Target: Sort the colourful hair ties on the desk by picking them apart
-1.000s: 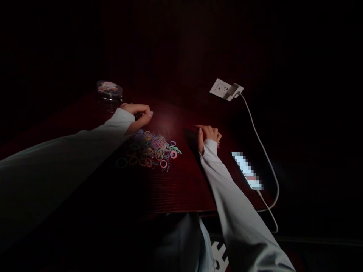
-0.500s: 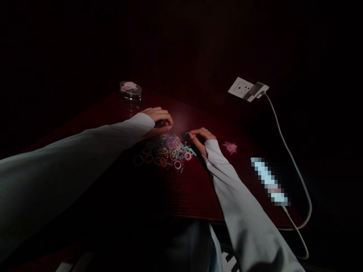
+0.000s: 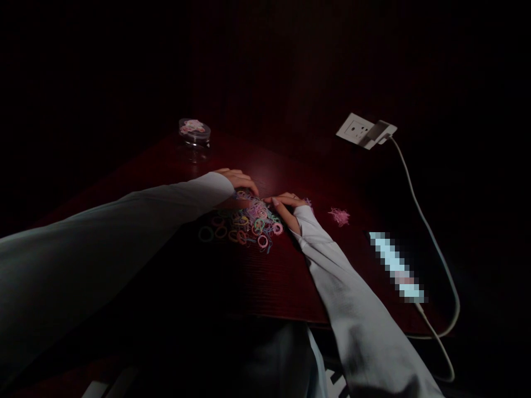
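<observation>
A tangled pile of colourful hair ties (image 3: 262, 241) and thin elastic bands lies on the dark red table. Over its far left side my left hand (image 3: 239, 182) is bent, fingers apart from the thumb, touching the pile with nothing visibly gripped. At the far right edge of the pile rests my right hand (image 3: 288, 205), its fingers stretched toward the left hand and its thumb lower down; I see nothing held in it. The fingertips of both hands come close together at the pile's back edge. Purple bands (image 3: 307, 203) show just beside the right wrist.
A clear round jar (image 3: 194, 132) with a patterned lid stands at the back left. Right of my hands lie a small pink heap of bands (image 3: 339, 216) and a blurred phone (image 3: 396, 266) on a white cable (image 3: 418, 213). The cable runs to a wall socket (image 3: 355, 130).
My left hand has moved right and down onto the pile. The right hand has shifted slightly left, its fingers straighter. Purple bands now show by the right wrist. The view has shifted a little.
</observation>
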Motion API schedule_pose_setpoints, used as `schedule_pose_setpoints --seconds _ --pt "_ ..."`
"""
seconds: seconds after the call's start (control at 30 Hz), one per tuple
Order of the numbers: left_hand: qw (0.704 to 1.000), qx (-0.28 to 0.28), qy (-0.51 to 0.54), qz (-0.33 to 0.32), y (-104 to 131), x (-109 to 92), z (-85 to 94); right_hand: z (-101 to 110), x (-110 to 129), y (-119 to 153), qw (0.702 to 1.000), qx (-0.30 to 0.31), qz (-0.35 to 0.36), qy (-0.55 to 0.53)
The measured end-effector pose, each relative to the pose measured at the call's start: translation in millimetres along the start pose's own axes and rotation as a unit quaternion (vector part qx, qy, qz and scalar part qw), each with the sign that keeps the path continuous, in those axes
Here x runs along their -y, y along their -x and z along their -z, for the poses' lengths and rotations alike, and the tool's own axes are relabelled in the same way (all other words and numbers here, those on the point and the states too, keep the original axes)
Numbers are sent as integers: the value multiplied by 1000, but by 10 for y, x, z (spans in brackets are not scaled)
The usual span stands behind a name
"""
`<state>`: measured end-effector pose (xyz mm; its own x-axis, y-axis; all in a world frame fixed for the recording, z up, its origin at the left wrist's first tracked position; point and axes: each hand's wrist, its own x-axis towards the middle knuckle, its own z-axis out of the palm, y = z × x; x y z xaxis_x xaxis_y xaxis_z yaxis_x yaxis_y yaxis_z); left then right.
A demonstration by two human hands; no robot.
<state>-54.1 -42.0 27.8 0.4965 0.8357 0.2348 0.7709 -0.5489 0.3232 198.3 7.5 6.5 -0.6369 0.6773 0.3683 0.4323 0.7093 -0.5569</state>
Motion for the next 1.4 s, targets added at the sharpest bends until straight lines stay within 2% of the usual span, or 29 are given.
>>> schedule_pose_setpoints --seconds 0.13,0.3,0.6,0.8,1.0,1.4 --pt "1000 -4 -9 -5 1 -15 -5 87 82 6 999 -18 -28 -36" --pt "1000 -17 -14 -18 -16 10 -50 42 78 -1 999 -38 -21 -29" --pt "999 13 -8 -31 2 -22 38 -9 145 -7 999 -7 19 25" --pt "999 -25 -2 -21 -14 -5 -38 -25 137 -25 999 -7 17 27" --pt "997 -60 28 -28 -11 -55 -10 -37 124 -34 999 -46 -1 -4" --pt "989 -111 48 -88 -28 -102 -35 -85 65 -78 991 -106 -12 -86"
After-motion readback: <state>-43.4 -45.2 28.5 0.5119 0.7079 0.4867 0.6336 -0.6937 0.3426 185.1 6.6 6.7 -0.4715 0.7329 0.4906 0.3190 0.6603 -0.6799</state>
